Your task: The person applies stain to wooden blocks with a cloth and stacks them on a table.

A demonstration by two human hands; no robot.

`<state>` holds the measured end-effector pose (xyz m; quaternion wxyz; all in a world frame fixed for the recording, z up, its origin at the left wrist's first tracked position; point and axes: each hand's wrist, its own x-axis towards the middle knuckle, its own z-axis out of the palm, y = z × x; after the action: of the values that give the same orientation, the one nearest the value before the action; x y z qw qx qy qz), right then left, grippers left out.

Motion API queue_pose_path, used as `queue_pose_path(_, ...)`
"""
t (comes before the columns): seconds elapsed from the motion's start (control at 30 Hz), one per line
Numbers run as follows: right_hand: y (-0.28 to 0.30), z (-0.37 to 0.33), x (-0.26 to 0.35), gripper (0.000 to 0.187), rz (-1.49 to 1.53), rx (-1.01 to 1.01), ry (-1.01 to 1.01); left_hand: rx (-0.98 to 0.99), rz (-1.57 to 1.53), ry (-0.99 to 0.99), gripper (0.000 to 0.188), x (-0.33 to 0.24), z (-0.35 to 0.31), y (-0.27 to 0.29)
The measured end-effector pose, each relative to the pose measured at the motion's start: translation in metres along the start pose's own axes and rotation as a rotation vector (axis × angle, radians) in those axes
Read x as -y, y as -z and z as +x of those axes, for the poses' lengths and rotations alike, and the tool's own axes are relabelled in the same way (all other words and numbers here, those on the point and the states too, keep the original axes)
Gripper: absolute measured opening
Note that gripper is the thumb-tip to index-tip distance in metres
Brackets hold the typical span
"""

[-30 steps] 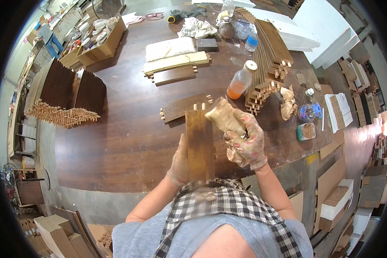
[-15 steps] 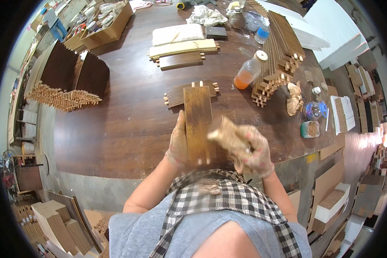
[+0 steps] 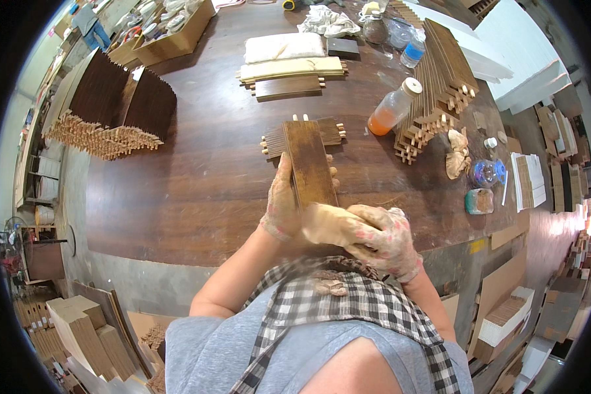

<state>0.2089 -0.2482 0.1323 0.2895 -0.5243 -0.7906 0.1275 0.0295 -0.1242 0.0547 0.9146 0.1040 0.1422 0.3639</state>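
My gloved left hand (image 3: 282,200) grips a brown-stained wooden board (image 3: 308,161) along its left side, with fingertips showing at the right edge. Light dowel pegs stick out of the board's far end. In my gloved right hand (image 3: 387,240) is a crumpled tan cloth (image 3: 329,224), closed in the fingers and lying over the board's near end. Behind the held board, another dark slat with pegs (image 3: 331,131) lies crosswise on the table. The cloth's edge is slightly blurred.
On the brown table (image 3: 157,210) stand a tall stack of dark pegged boards (image 3: 118,105) at left and another stack (image 3: 433,85) at right. A bottle of orange liquid (image 3: 393,108) stands by the right stack. Farther back lie a white pad (image 3: 284,48) and pale slats (image 3: 292,69).
My right hand has brought the cloth from beside the board down onto its near end. The board is now tilted slightly, and the left fingertips show at its right edge.
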Motion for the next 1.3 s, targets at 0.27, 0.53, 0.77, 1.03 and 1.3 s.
queue_pose_path(0.27, 0.0, -0.001, -0.005, 0.04, 0.071, -0.078, 0.036, -0.076, 0.049, -0.079, 0.068, 0.003, 0.007, 0.003)
queue_pose_path(0.53, -0.006, -0.04, -0.06, 0.059, 0.744, -0.777, -0.587, 0.073, -0.085, 0.037, 0.067, -0.002, 0.001, 0.006)
queue_pose_path(0.77, -0.043, 0.054, -0.003, 0.059, 0.224, -0.598, 0.105, 0.294, 0.813, -0.192, 0.058, 0.021, -0.014, -0.018)
queue_pose_path(1.03, -0.038, 0.109, -0.102, 0.054, -0.06, -0.6, 0.114, 0.053, -0.142, 0.336, 0.049, 0.03, -0.022, -0.01)
queue_pose_path(1.3, -0.06, 0.098, -0.036, 0.061, 0.052, -0.563, 0.257, 0.254, -0.2, 0.142, 0.053, 0.024, -0.022, 0.001)
